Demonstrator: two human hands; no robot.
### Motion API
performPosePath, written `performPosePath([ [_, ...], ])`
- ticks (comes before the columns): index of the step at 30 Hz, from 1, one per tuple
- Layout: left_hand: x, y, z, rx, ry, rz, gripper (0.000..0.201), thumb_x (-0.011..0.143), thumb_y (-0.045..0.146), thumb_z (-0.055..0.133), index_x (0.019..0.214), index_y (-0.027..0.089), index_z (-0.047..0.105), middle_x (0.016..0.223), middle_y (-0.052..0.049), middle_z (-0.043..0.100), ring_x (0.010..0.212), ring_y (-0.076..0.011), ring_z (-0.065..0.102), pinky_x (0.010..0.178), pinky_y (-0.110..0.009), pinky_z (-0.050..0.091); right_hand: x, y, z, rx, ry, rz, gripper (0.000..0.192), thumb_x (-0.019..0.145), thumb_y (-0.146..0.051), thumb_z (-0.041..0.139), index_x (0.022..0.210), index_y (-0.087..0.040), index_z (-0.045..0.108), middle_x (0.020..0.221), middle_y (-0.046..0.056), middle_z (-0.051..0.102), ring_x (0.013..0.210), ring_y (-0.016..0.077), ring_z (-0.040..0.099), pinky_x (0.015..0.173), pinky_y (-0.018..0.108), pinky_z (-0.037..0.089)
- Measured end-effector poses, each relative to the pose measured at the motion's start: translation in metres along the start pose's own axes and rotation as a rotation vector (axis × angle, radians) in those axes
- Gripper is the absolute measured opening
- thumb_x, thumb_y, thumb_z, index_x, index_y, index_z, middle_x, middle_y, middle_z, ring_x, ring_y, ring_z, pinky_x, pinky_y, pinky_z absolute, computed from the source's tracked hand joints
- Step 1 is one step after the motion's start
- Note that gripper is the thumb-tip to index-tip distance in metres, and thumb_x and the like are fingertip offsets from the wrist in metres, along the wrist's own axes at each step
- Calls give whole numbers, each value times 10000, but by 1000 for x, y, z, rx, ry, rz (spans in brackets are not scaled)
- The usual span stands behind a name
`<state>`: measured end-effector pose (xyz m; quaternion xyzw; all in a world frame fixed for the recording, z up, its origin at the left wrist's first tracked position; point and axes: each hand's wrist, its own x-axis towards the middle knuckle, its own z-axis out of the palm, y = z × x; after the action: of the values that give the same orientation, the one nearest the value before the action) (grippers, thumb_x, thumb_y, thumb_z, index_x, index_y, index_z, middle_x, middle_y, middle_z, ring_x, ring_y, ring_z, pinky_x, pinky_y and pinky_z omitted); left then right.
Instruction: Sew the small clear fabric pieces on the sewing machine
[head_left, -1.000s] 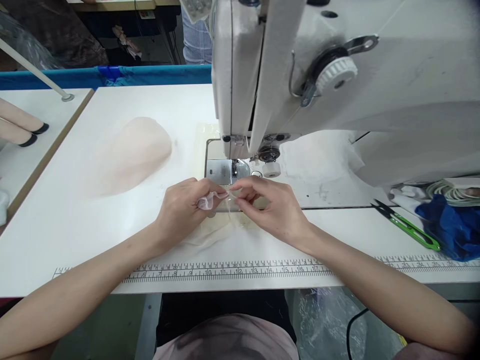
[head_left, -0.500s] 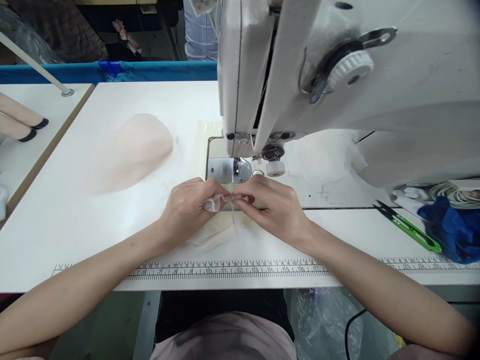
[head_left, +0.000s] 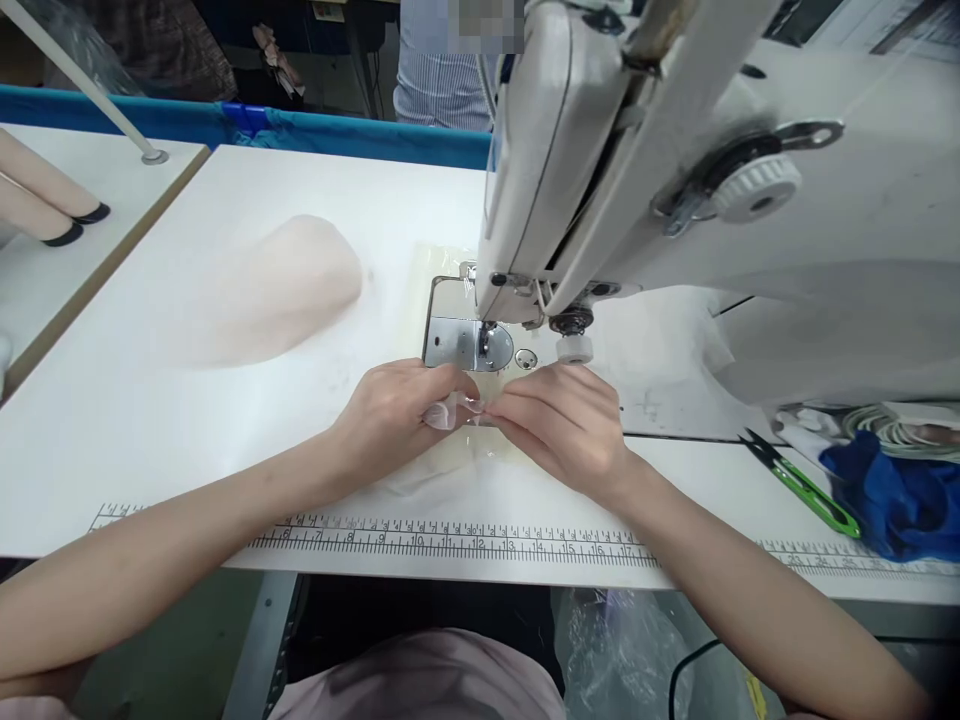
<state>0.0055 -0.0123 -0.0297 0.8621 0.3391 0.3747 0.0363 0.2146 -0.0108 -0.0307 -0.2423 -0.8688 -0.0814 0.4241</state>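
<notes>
My left hand (head_left: 405, 415) is closed on a small piece of sheer white fabric (head_left: 442, 412), which bunches out between thumb and fingers. The fingertips of my right hand (head_left: 566, 425) pinch the right edge of the same fabric. Both hands meet just in front of the sewing machine's metal needle plate (head_left: 454, 343). Above the plate stands the presser foot (head_left: 487, 338) under the white machine head (head_left: 536, 170); the fabric is apart from it. Most of the fabric is hidden inside my fingers.
A sheer beige fabric piece (head_left: 300, 290) lies left on the white table. Green thread snips (head_left: 814, 492) and a blue cloth (head_left: 892, 500) lie at right. A printed ruler (head_left: 450, 540) runs along the front edge. Beyond the blue cloth barrier (head_left: 360, 140) is a person in a striped garment (head_left: 442, 85).
The view has shifted and tilted a little. My right hand has turned, its fingers closer together at the fabric's edge. My left hand keeps its hold.
</notes>
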Motion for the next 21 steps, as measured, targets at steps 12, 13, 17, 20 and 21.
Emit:
performPosePath([
  [12,-2,0,-1,-116,-27,43,109,924,123,545,940,191,629,641,55,685,556,-81,636,588,-222,487,4,0,-5,-134,49,-173,128,799,-50,685,826,-174,667,683,-18,694,612,96,587,588,271,411],
  [13,-2,1,-1,-113,-30,44,118,921,116,538,937,188,630,640,56,685,554,-80,634,588,-221,488,4,-1,-5,-129,49,-155,111,805,-79,696,827,-182,662,689,-20,697,619,100,591,591,274,408],
  [17,-2,1,-2,-94,-19,78,117,895,86,561,924,173,634,639,49,687,532,-79,618,578,-221,484,4,-3,-3,-119,-5,-18,141,830,-296,728,878,-192,647,789,14,729,690,149,625,601,313,389],
  [20,-3,0,-2,-87,-13,89,166,880,48,540,924,181,630,633,53,680,527,-79,609,569,-220,473,3,-3,-1,-141,-36,4,140,841,-319,720,879,-204,649,814,14,724,706,155,619,615,326,373],
  [21,-3,-1,-2,-87,-22,91,188,871,31,527,923,181,628,622,56,671,524,-81,605,565,-222,470,3,-3,0,-142,-41,-9,107,849,-299,714,860,-214,649,803,4,718,707,151,615,620,325,372],
])
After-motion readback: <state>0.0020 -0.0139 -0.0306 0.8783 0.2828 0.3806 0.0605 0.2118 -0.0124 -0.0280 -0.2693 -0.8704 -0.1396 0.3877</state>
